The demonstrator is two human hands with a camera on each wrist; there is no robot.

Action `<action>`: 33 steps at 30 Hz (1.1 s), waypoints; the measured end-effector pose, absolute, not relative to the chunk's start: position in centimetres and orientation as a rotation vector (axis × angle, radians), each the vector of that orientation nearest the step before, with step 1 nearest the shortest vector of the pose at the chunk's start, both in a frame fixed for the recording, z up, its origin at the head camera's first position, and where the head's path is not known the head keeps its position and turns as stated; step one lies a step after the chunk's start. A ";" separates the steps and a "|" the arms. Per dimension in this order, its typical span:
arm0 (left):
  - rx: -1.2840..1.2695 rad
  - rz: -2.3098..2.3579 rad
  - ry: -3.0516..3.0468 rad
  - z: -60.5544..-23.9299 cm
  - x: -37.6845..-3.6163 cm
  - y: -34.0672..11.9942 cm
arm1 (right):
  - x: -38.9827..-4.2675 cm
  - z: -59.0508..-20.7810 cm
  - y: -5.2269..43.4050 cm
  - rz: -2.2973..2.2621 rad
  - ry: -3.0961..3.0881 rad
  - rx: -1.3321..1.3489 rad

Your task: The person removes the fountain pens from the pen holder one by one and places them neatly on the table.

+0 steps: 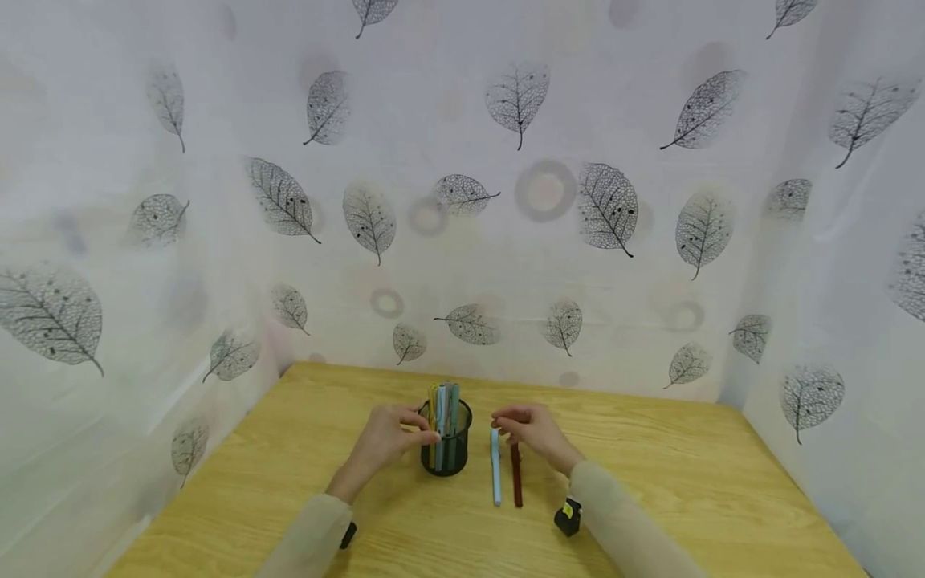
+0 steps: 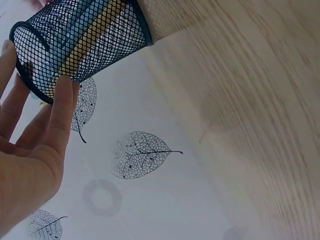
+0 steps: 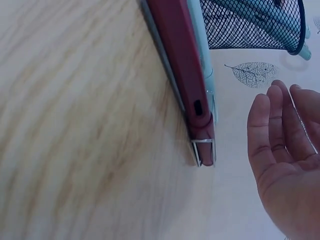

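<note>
A black mesh pen holder (image 1: pixel 454 449) stands upright on the table, holding several pens (image 1: pixel 442 413) in yellow, light blue and green tones. My left hand (image 1: pixel 390 437) grips it near the rim, thumb in front; in the left wrist view the fingertips (image 2: pixel 63 84) lie against the mesh. To its right, a light blue pen (image 1: pixel 495 470) and a dark red pen (image 1: pixel 516 478) lie side by side. My right hand (image 1: pixel 535 433) hovers over their far ends, fingers loosely bent and holding nothing. The right wrist view shows the dark red pen's metal-edged end (image 3: pixel 202 150) close by.
The wooden table (image 1: pixel 672 474) extends around both hands. A pale curtain (image 1: pixel 462 265) printed with leaves hangs behind it and along both sides. A black device (image 1: pixel 568 518) with a yellow mark sits at my right wrist.
</note>
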State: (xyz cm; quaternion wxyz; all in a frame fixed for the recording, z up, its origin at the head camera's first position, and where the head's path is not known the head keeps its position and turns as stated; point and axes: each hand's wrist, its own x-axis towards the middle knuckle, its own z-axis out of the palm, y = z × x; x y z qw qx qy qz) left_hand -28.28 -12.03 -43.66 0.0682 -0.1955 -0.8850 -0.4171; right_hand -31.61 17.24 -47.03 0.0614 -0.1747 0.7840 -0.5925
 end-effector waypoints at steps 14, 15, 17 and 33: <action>-0.581 -1.236 -2.666 -43.7 -28.1 -12.0 | -31.8 -47.0 15.4 -1.848 2.384 -0.516; -0.580 -1.234 -2.667 -43.6 -28.1 -12.0 | -31.9 -47.0 15.1 -1.858 2.387 -0.516; -0.579 -1.230 -2.670 -43.5 -28.1 -11.9 | -32.0 -47.0 14.7 -1.875 2.393 -0.511; -0.580 -1.254 -2.674 -43.6 -28.3 -11.9 | -31.9 -46.0 12.7 -1.964 2.478 -0.504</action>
